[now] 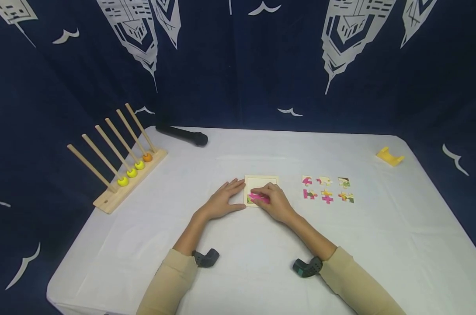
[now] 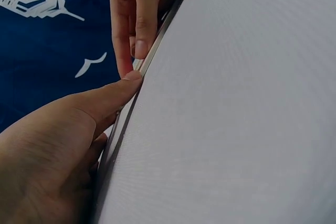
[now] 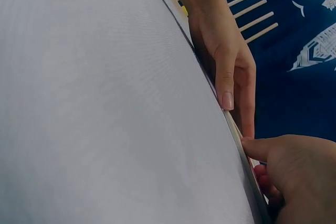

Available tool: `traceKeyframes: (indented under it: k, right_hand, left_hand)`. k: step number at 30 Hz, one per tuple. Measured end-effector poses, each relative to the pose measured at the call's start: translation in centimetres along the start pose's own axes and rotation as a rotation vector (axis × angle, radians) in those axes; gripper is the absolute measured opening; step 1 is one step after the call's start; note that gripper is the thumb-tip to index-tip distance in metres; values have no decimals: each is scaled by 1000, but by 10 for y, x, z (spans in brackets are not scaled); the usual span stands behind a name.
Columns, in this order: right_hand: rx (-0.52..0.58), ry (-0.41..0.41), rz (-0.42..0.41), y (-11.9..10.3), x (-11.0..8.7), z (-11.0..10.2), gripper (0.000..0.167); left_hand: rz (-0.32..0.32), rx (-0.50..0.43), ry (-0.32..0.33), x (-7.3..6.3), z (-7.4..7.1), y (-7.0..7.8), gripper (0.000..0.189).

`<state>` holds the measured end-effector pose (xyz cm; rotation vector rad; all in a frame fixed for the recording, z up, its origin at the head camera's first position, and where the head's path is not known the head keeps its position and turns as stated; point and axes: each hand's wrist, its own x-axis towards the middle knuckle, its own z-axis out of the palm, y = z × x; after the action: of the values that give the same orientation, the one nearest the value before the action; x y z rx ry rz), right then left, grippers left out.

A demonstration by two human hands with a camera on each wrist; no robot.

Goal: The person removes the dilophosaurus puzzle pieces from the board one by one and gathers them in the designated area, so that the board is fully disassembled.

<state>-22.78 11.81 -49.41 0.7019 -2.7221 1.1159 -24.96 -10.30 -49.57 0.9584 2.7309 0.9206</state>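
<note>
A small square puzzle tray [image 1: 261, 177] with a pale wooden rim lies at the middle of the table. Pink and green puzzle pieces [image 1: 260, 198] show along its near side. My left hand [image 1: 221, 201] lies flat at the tray's left edge, fingers spread and thumb touching the near corner. Over the tray, my right hand [image 1: 276, 203] holds a pink puzzle piece between thumb and curled fingertips, which partly cover it. The left wrist view shows the left thumb [image 2: 113, 98] against the rim. Seen edge-on in the right wrist view, the tray's contents are hidden.
Several loose puzzle pieces [image 1: 327, 192] lie in two rows right of the tray. A wooden peg rack [image 1: 133, 183] with yellow and orange beads stands at left. Behind are a black microphone [image 1: 182, 134] and, far right, a yellow plastic piece [image 1: 390, 157].
</note>
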Motion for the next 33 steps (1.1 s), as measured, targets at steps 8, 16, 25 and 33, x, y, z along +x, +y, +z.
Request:
traceKeyframes:
  k: [8,16,25,33]
  right_hand:
    - [70,48,-31,2,1,1,31]
    - [147,79,-57,2,1,0,33]
    - [201,81,-80,3,1,-1,33]
    - [227,96,-91,2,0,-2,31]
  left_hand:
    - [6,-11,-4,-1,-1,1,72]
    - [5,-26,-3,-1,-2,3,73]
    - [-3,-9,-6,0,-3,4,73]
    - [-7,-9,-5,-1,-2,4,73]
